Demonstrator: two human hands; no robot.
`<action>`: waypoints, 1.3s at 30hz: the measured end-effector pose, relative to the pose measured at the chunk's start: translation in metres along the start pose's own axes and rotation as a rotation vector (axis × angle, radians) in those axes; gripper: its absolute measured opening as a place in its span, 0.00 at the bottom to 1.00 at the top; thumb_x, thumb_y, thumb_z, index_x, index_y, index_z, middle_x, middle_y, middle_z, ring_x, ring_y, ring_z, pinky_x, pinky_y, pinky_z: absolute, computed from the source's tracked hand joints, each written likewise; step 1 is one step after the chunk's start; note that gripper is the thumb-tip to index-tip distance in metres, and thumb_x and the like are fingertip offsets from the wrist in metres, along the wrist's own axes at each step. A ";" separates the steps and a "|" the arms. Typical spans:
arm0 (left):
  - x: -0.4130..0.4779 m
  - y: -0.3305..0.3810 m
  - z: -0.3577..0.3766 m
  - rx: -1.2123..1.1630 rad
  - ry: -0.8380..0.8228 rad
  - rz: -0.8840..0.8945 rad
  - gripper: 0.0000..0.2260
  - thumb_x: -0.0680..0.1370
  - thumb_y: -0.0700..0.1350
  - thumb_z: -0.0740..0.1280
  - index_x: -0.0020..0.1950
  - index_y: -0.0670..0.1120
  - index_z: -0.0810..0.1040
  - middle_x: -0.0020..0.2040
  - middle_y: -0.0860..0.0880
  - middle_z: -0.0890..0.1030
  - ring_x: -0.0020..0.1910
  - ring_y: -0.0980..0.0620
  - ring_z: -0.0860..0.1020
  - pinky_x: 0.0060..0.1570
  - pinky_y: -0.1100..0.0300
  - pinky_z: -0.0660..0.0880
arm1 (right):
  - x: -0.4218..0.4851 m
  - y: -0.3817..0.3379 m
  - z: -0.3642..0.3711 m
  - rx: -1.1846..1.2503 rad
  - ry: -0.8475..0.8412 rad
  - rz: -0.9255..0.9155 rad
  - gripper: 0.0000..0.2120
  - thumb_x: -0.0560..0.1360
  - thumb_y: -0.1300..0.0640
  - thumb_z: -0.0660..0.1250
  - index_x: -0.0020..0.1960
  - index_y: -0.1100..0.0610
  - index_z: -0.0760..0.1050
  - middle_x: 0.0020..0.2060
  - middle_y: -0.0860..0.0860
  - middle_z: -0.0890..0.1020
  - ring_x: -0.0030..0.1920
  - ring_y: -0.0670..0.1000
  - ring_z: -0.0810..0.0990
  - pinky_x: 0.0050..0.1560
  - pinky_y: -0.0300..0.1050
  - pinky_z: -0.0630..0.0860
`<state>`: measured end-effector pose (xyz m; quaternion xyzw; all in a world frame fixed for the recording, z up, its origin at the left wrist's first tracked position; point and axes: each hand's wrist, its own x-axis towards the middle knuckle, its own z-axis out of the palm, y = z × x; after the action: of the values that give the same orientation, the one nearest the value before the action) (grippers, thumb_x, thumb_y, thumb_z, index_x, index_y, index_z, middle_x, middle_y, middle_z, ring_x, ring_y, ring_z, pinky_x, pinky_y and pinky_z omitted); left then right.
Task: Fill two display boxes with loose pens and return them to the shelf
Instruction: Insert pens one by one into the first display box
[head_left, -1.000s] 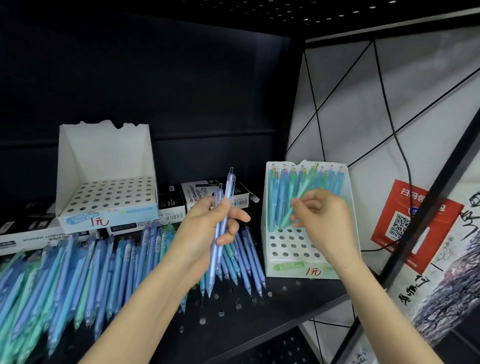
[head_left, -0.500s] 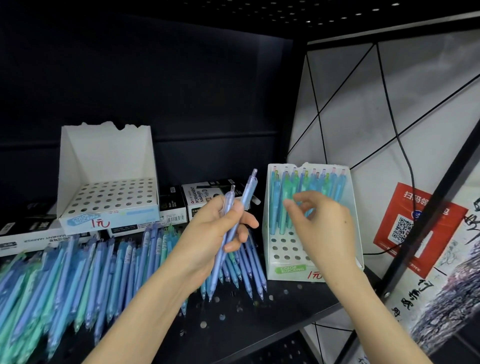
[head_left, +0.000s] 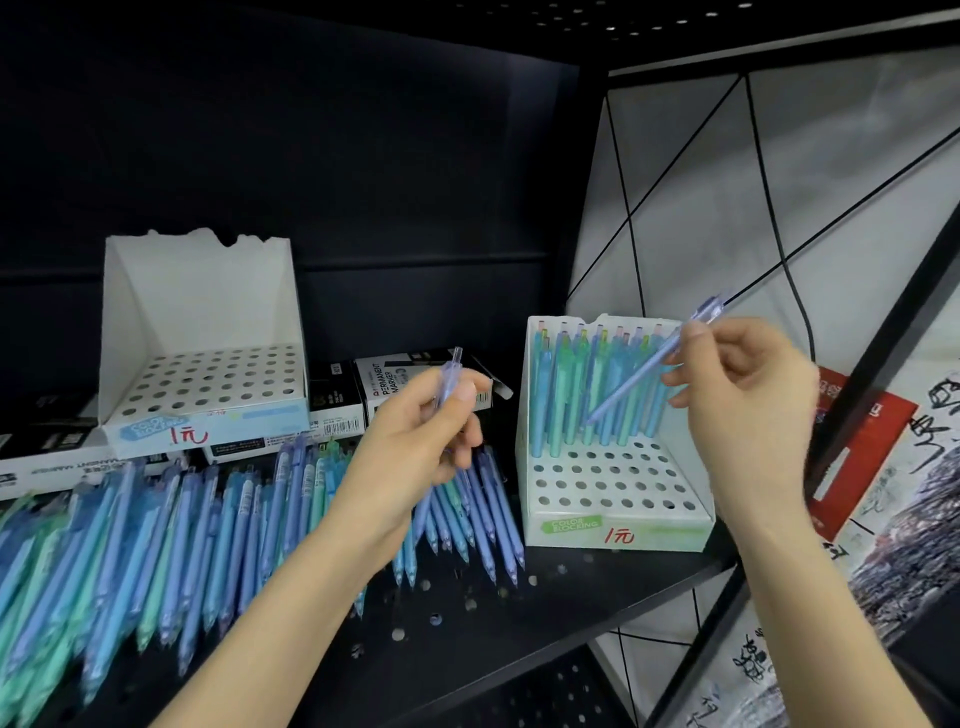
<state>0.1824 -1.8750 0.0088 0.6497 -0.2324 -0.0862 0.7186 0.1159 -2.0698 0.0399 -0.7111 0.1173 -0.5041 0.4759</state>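
Note:
Two white display boxes with hole grids stand on the black shelf. The left box (head_left: 208, 423) holds no pens. The right box (head_left: 613, 525) has its back rows filled with blue and green pens. My right hand (head_left: 748, 405) pinches a lilac-blue pen (head_left: 649, 371) slanted in front of those rows, tip pointing down-left. My left hand (head_left: 421, 447) grips one lilac-blue pen (head_left: 449, 379) upright over the loose pile. Loose blue and green pens (head_left: 171, 540) lie spread across the shelf's left and middle.
Black-and-white permanent-marker cartons (head_left: 395, 387) lie behind the pile between the two boxes. The perforated black shelf (head_left: 467, 613) ends at a front edge below. A black slanted frame post (head_left: 878, 374) and a red QR sign (head_left: 857, 441) stand to the right.
My right hand took one of the two pens from my left hand and carried it right, above the right box. The left hand now holds a single pen.

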 end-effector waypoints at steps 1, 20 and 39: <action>0.000 0.001 0.001 0.013 0.005 0.003 0.09 0.78 0.50 0.61 0.50 0.52 0.80 0.32 0.51 0.73 0.30 0.57 0.70 0.25 0.69 0.67 | 0.000 0.005 0.003 -0.085 -0.008 -0.026 0.04 0.77 0.56 0.64 0.44 0.53 0.75 0.35 0.47 0.81 0.36 0.47 0.81 0.36 0.44 0.79; -0.002 -0.005 0.007 0.015 -0.025 0.048 0.09 0.78 0.41 0.63 0.52 0.50 0.81 0.35 0.54 0.78 0.33 0.57 0.73 0.42 0.63 0.75 | -0.019 0.021 0.032 -0.623 -0.151 -0.165 0.13 0.76 0.48 0.63 0.54 0.55 0.77 0.40 0.47 0.82 0.36 0.48 0.79 0.37 0.42 0.73; -0.002 -0.032 0.019 0.691 -0.046 0.230 0.24 0.75 0.50 0.66 0.71 0.56 0.66 0.64 0.61 0.69 0.62 0.63 0.68 0.64 0.63 0.67 | 0.000 -0.005 -0.019 -0.223 0.076 -0.097 0.05 0.75 0.55 0.65 0.40 0.54 0.76 0.31 0.47 0.80 0.33 0.48 0.80 0.36 0.40 0.77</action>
<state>0.1780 -1.8960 -0.0216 0.8217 -0.3352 0.0641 0.4565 0.0990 -2.0778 0.0442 -0.7447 0.1559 -0.5370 0.3643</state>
